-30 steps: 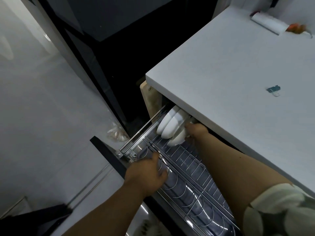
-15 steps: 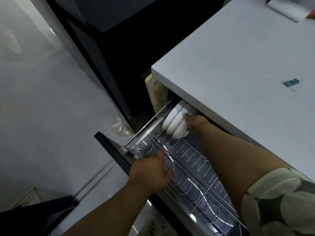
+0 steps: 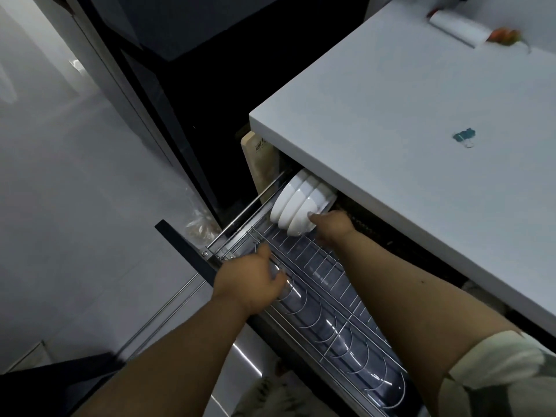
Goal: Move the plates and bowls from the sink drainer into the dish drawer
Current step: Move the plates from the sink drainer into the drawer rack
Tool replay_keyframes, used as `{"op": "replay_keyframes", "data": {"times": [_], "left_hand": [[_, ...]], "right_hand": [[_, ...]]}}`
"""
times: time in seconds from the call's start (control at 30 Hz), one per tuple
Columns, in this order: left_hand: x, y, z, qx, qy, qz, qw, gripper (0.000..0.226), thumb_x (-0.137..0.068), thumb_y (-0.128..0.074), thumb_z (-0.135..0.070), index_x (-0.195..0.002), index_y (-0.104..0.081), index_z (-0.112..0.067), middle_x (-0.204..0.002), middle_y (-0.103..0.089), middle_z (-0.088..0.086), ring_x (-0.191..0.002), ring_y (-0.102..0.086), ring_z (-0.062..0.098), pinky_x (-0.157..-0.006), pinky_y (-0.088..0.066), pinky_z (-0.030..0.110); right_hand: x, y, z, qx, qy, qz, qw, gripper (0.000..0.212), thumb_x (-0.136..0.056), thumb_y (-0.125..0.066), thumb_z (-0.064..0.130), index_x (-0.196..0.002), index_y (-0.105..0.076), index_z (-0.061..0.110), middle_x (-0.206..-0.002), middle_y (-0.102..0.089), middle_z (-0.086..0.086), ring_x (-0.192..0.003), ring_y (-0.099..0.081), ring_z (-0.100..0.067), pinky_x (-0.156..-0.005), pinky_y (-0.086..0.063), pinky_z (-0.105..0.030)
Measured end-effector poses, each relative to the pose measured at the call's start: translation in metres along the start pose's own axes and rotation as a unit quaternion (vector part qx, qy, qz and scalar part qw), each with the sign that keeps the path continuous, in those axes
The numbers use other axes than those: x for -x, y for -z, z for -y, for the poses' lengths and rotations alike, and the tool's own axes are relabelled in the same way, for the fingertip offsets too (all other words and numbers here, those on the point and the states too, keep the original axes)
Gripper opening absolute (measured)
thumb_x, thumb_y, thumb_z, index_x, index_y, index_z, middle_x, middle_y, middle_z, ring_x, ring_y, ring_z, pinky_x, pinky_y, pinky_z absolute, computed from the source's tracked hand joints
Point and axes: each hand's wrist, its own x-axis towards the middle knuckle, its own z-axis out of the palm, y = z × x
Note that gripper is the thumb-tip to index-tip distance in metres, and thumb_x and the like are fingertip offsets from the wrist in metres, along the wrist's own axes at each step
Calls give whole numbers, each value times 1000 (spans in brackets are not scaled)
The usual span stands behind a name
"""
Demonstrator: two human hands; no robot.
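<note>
Three white bowls (image 3: 301, 203) stand on edge in the pulled-out dish drawer (image 3: 331, 296), nested one against the next at the drawer's far end, half tucked under the edge of the white worktop (image 3: 406, 115). The person's right hand (image 3: 332, 225) reaches to them from the near side; its fingertips touch the lower rim of the nearest bowl, the fingers bent toward it, but whether they grip it or only steady it I cannot tell, since the back of the hand hides them. The left hand (image 3: 251, 279) lies nearer the drawer's front corner, well to the left of and closer than the right one, its fingers curled down over the wire rack (image 3: 346, 320) at the front row of curved wire dividers, the thumb out to the right against a wire. I see nothing else held in it. Between the two hands runs a row of straight upright wire pegs, with no dish in them. Beyond the right hand, on the worktop, lie one small teal scrap (image 3: 464, 136), one white roll (image 3: 458, 28) at the far edge, and something orange (image 3: 505, 36) just beside that roll, too blurred to name. Past the bowls a pale wooden board (image 3: 260, 164) stands upright against the cabinet side. Left of the left hand, on the grey floor (image 3: 75, 191), sits one crumpled clear plastic bag (image 3: 200, 225).
</note>
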Motion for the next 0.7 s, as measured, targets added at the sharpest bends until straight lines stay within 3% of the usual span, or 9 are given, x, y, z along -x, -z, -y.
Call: {"op": "replay_keyframes", "data": {"times": [0.13,0.3,0.53,0.7], "left_hand": [[2,8,-4,10,9,31,999,39,-92,-42,-52,-120,-46,-26,-100,-67,0,-92,-62,23,-76,-49,31],[24,7,-16,49,13,6,999,34,-92,-46,-44,-120,-49,-25,-107,-64,-1,-93,-59,20,-75,-45,29],[79,-10,-68,113,-32,14,993,47,-94,-47,-38,-137,-35,-25,-85,-66,-2,-83,-62,21,-77,-52,39],[116,-9,-100,146,-53,16,988,42,-94,-47,-37,-134,-40,-26,-90,-64,-6,-87,-62,20,-81,-53,40]], "right_hand": [[35,13,-15,-45,19,42,998,33,-91,-62,25,-66,-47,10,-55,-47,-10,-44,-44,-18,-47,-40,-23],[84,32,-46,-48,52,41,997,36,-94,-58,22,-63,-43,12,-52,-47,-9,-45,-43,-18,-48,-40,-25],[143,47,-106,-122,5,17,992,29,-95,-57,24,-71,-44,15,-61,-52,-9,-48,-49,-19,-44,-43,-21],[183,72,-142,-181,-13,-8,983,25,-95,-56,22,-75,-44,15,-61,-50,-8,-45,-46,-16,-36,-39,-17]]}}
